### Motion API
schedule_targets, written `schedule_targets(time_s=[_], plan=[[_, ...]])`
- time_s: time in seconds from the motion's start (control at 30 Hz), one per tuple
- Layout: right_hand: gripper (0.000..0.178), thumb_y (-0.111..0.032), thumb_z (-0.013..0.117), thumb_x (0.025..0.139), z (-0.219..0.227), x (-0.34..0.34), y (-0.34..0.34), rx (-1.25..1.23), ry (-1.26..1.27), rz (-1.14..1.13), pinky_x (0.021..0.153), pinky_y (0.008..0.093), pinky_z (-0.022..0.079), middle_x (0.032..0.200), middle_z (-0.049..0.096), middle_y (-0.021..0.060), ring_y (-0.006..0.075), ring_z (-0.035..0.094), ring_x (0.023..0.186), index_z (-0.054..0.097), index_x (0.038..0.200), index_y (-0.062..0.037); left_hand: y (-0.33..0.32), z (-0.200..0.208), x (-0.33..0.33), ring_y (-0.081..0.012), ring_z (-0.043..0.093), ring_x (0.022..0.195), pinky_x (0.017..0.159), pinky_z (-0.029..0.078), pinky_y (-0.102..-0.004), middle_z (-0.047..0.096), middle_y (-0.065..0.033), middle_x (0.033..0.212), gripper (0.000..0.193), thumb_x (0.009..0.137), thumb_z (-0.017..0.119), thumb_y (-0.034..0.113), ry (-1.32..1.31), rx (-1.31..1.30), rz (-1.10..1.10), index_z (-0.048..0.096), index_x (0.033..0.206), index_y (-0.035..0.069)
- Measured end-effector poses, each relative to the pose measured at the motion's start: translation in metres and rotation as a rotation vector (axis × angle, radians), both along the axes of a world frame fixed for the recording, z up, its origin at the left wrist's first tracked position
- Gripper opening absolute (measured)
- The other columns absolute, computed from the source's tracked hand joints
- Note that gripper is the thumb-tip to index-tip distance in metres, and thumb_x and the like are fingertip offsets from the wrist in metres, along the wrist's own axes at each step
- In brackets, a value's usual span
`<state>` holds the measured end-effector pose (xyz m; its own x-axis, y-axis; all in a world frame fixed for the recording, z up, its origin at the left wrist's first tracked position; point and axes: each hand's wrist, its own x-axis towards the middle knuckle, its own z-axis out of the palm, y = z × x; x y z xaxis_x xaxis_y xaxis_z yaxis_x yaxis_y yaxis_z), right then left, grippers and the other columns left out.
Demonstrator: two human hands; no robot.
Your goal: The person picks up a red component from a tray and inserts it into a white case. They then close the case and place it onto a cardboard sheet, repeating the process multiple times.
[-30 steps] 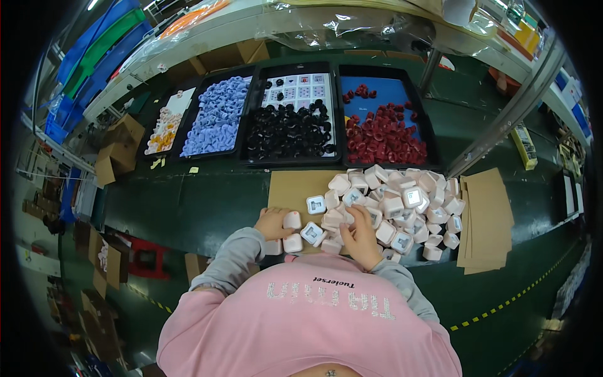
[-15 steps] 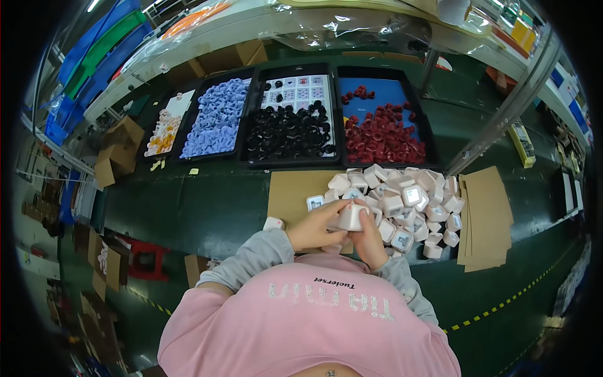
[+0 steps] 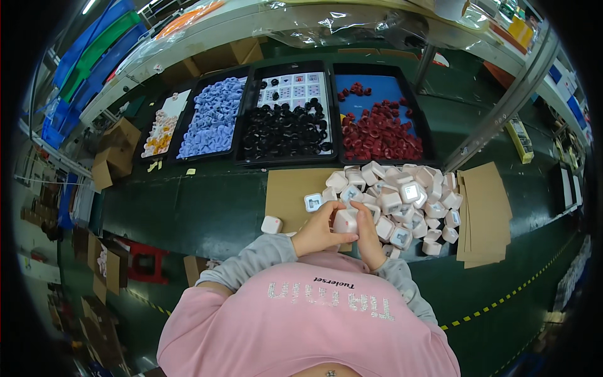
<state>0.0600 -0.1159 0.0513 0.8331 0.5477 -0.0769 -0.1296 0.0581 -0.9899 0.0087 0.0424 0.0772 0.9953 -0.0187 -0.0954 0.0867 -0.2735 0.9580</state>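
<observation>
Close in front of my chest, a small pale pink rounded plastic cube [image 3: 345, 221] is between my hands. My left hand [image 3: 316, 234] grips it from the left, thumb under its near side and fingers curled round behind. My right hand [image 3: 369, 239] presses its fingers against the cube's right side. Just beyond lies a heap of similar pale cubes [image 3: 391, 200], some turned to show a square grey face. A lone pale cube [image 3: 271, 224] rests on the table left of my left wrist, and one with a framed face [image 3: 313, 202] lies at the heap's left edge.
Behind the heap stand black trays of small parts: red pieces [image 3: 380, 135], black pieces [image 3: 286, 132], light blue pieces [image 3: 210, 119], and white and orange pieces [image 3: 162, 133]. Flat cardboard sheets [image 3: 483, 217] lie at the right. A metal post [image 3: 502, 107] rises beyond them.
The cube in my hands has shifted slightly left and turned, and my right fingers now lie straighter along its side. My left hand has moved a little, uncovering more of the lone cube.
</observation>
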Motion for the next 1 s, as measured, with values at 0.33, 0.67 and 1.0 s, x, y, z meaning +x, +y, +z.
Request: schedule_targets(time_s=[0.33, 0.67, 1.0], plan=[[0.070, -0.027, 0.057, 0.093, -0.001, -0.004, 0.000, 0.078, -0.132, 0.146, 0.103, 0.0330, 0.033, 0.135, 0.039, 0.0130, 0.0217, 0.039, 0.124, 0.017, 0.147, -0.0051, 0.002, -0.003, 0.003, -0.0120, 0.058, 0.085, 0.068, 0.049, -0.0226, 0.055, -0.0082, 0.106, 0.037, 0.099, 0.047, 0.035, 0.269, -0.660, 0.132, 0.045, 0.121, 0.005], [0.055, -0.029, 0.042, 0.101, 0.000, -0.004, 0.002, 0.161, -0.008, 0.083, 0.103, 0.0313, 0.032, 0.136, 0.039, 0.0121, 0.0205, 0.040, 0.122, 0.020, 0.147, -0.0074, -0.001, -0.013, -0.007, -0.0273, 0.062, 0.093, 0.080, 0.050, -0.0357, 0.060, -0.0194, 0.106, 0.052, 0.095, 0.051, 0.038, 0.091, -0.067, 0.144, 0.044, 0.126, -0.004], [0.044, -0.030, 0.040, 0.100, -0.015, 0.000, 0.002, -0.098, -0.382, -0.058, 0.099, 0.0336, 0.035, 0.125, 0.044, 0.0157, 0.0272, 0.046, 0.113, 0.041, 0.137, -0.0053, 0.000, -0.022, -0.006, -0.0261, 0.060, 0.105, 0.087, 0.050, -0.0355, 0.056, -0.0206, 0.116, 0.066, 0.083, 0.066, 0.016, -0.175, -0.039, 0.107, 0.035, 0.138, -0.003]])
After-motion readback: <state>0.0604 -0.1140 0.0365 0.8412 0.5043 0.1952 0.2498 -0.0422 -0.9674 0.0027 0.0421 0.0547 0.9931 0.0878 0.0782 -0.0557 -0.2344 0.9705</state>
